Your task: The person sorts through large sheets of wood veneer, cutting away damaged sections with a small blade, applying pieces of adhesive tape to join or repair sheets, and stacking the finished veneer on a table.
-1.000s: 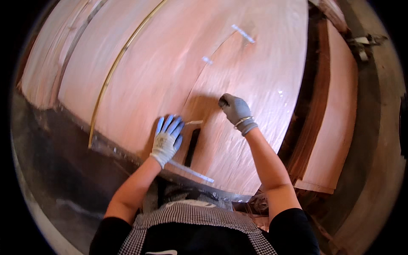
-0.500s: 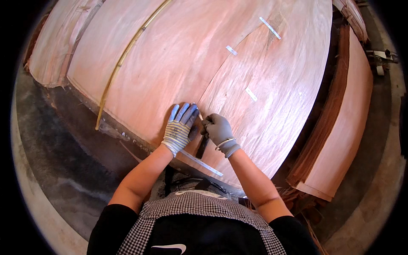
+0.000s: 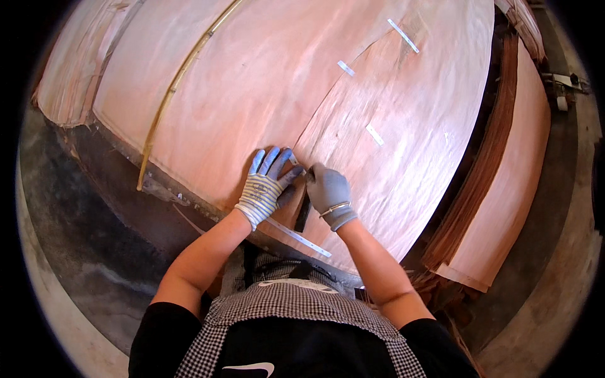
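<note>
My left hand [image 3: 262,183], in a striped glove with blue fingers, lies with fingers spread on a sheet of pinkish wood veneer [image 3: 220,113]. Its fingertips rest beside a seam that runs up the sheet. Just right of it, my right hand [image 3: 328,194], in a grey glove, is closed in a pinch at the lower end of a short white tape strip [image 3: 294,159]. That strip lies at the seam between both hands. Below them a dark narrow gap [image 3: 304,214] shows in the veneer. A longer white tape strip [image 3: 299,238] crosses near the sheet's front edge.
Several white tape pieces [image 3: 374,134] stick to the sheet farther up. A thin bamboo-like rod [image 3: 170,94] lies across its left part. More stacked veneer [image 3: 504,189] stands on the right, and another pile [image 3: 72,75] at the far left. Dark floor [image 3: 82,208] shows at the left.
My left hand's fingers have spread a little and the hand has shifted slightly. My right hand has moved slightly right, so more of the white tape strip shows between them.
</note>
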A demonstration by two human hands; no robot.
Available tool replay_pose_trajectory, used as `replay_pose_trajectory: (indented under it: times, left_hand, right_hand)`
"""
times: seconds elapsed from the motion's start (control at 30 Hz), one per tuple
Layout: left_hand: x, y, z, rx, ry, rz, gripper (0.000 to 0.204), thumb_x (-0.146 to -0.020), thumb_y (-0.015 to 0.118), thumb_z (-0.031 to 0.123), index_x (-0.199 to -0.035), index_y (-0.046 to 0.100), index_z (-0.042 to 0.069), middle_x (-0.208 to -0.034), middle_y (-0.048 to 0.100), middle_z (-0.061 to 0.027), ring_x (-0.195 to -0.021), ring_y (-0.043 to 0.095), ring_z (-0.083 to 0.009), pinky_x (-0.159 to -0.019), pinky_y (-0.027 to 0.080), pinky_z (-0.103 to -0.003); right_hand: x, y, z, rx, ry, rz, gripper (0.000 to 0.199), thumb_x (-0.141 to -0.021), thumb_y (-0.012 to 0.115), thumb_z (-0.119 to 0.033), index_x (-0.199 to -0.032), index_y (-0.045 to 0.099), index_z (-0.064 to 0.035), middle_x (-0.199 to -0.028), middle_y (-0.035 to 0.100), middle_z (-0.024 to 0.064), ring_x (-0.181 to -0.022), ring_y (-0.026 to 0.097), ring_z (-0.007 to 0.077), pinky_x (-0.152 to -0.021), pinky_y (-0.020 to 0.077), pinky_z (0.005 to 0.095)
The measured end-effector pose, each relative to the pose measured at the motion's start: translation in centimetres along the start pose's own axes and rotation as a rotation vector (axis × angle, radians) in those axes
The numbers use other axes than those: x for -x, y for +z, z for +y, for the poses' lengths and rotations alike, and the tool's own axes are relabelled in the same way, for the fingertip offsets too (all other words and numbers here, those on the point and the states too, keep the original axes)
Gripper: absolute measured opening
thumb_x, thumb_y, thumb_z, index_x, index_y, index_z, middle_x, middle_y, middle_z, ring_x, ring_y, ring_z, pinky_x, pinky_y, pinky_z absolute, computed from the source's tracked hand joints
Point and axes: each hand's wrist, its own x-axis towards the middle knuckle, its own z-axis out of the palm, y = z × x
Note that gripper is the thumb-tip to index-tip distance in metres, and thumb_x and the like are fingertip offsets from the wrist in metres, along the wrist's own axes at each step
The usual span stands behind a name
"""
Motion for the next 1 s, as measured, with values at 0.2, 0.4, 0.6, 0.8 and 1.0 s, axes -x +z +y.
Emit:
replay_pose_trajectory:
  times: [0.2,0.4,0.6,0.8,1.0]
  left_hand:
    - [-0.6,-0.8,0.4,0.003,-0.014,-0.001,0.048,-0.071,0.063,0.028,-0.118,0.058,0.017,-0.134,0.041,-0.0168,-0.127,0.033,-0.0377,-0.105,0.019,-0.058]
    - [-11.9,-1.3,-0.9,-0.090,-0.060,0.219,0.049,-0.078,0.058,0.025,-0.123,0.053,0.010,-0.136,0.041,-0.0158,-0.127,0.034,-0.0363,-0.107,0.018,-0.054]
    - [-28.1,-0.1,0.0,-0.121,-0.025,0.344,0.054,-0.078,0.059,0.022,-0.128,0.047,0.006,-0.138,0.040,-0.0146,-0.128,0.034,-0.0338,-0.108,0.020,-0.050]
    - [-36.3,3.9,0.5,-0.146,0.240,0.165,0.049,-0.083,0.055,0.022,-0.129,0.047,0.006,-0.136,0.044,-0.0095,-0.128,0.036,-0.0280,-0.109,0.023,-0.044]
    - [-37.5,-1.4,-0.7,0.453,-0.080,-0.352,0.043,-0.087,0.053,0.017,-0.129,0.048,0.008,-0.136,0.043,-0.0134,-0.123,0.042,-0.0322,-0.103,0.033,-0.044]
  right_hand:
    - [-3.3,-8.7,9.1,-0.586,0.373,0.029,0.016,-0.086,0.054,-0.013,-0.090,0.063,-0.0005,-0.071,0.065,0.0126,-0.060,0.063,0.0181,-0.055,0.0485,0.0308]
    - [-11.7,-15.8,16.6,-0.759,0.383,0.175,0.025,-0.090,0.052,-0.016,-0.110,0.053,-0.0002,-0.077,0.067,0.0105,-0.057,0.062,0.0146,-0.045,0.0430,0.0249]
    - [-22.5,-18.6,15.9,-0.836,0.347,0.127,0.018,-0.086,0.060,-0.017,-0.089,0.063,0.0001,-0.072,0.067,0.0087,-0.057,0.062,0.0150,-0.046,0.0434,0.0271]
    - [-27.6,-15.6,20.8,-0.375,0.465,0.151,0.050,-0.070,0.070,-0.042,-0.089,0.068,0.0035,-0.080,0.066,0.0196,-0.079,0.065,0.0308,-0.072,0.0502,0.0363]
    - [-19.3,-20.7,23.7,0.206,0.542,-0.008,0.034,-0.074,0.066,-0.033,-0.087,0.068,-0.0026,-0.091,0.065,0.0219,-0.088,0.063,0.0353,-0.076,0.0492,0.0404]
